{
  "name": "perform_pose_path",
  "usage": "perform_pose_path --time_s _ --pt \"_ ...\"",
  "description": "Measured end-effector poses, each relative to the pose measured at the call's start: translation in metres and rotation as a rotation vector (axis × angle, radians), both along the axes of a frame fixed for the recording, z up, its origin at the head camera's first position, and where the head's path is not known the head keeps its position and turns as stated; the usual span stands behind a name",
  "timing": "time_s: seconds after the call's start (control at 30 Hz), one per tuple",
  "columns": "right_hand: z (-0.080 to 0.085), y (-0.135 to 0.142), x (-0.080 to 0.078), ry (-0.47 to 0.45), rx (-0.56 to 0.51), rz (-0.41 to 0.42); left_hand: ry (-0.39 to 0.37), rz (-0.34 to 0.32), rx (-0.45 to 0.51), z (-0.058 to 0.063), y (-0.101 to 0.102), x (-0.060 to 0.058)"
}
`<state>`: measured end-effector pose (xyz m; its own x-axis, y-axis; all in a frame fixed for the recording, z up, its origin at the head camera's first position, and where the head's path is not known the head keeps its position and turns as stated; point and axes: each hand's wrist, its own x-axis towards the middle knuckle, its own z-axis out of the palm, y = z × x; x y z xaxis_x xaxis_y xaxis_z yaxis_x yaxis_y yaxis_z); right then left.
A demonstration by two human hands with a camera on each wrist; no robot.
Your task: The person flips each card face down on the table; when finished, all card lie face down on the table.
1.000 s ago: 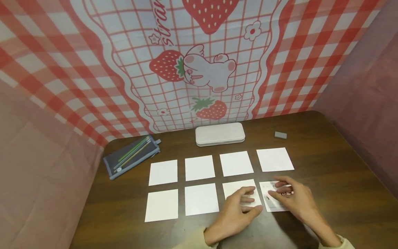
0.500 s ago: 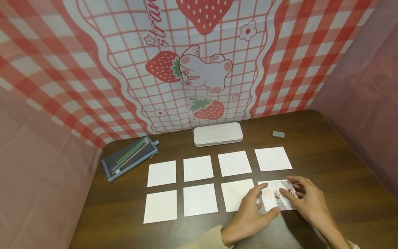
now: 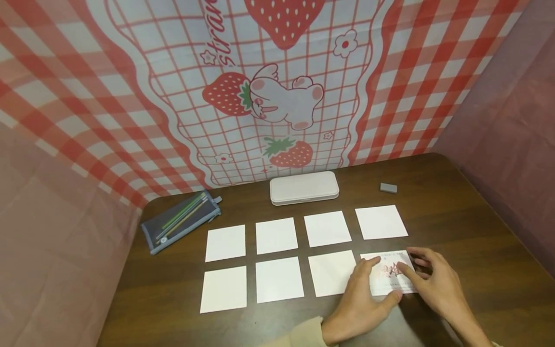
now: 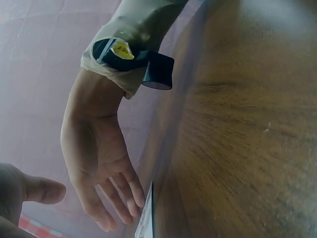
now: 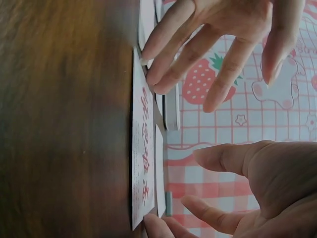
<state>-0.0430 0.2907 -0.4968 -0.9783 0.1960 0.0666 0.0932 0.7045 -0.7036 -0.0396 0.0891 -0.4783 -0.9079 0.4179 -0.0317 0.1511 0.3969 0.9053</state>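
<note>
A white card with red handwriting-style characters (image 3: 392, 285) lies flat on the table, last on the right in the front row. My left hand (image 3: 362, 300) is at its left edge, fingers loosely bent and thumb apart, near the front edge. At the right edge is my right hand (image 3: 440, 284), its thumb over the card and its fingers beside the far corner. In the right wrist view the fingertips of both hands are right at opposite ends of the card (image 5: 143, 163). The left wrist view shows the card (image 4: 146, 220) edge-on, with the right hand (image 4: 101, 153) beyond it.
Blank white squares lie in two rows, among them a cream one (image 3: 330, 274) beside the left hand and a white one (image 3: 381, 222) behind the card. Farther back are a white case (image 3: 304, 188), a grey eraser-like block (image 3: 388, 188) and a mesh pencil pouch (image 3: 181, 222).
My left hand has moved right, from over the cream square to the printed card's left edge. My right hand has shifted right, uncovering more of the red characters.
</note>
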Motion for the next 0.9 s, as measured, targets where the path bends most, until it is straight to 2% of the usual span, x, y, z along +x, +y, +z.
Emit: perform_pose_path --time_s 0.2,0.4,0.5,0.73,0.9 --pt "0.002 0.009 -0.002 -0.113 -0.041 -0.029 0.09 -0.012 0.041 -0.004 0.0 -0.002" --pt "0.002 0.011 0.0 -0.1 -0.083 -0.057 0.109 -0.018 0.047 -0.006 -0.001 -0.002" --pt "0.002 0.013 -0.001 -0.108 -0.142 -0.066 0.105 -0.011 0.047 -0.006 -0.001 -0.002" --pt "0.001 0.02 -0.004 -0.139 -0.356 -0.052 0.064 -0.01 0.037 -0.005 -0.001 -0.002" --pt "0.003 0.022 -0.005 -0.118 -0.364 -0.03 0.044 -0.034 0.028 -0.004 -0.002 -0.002"
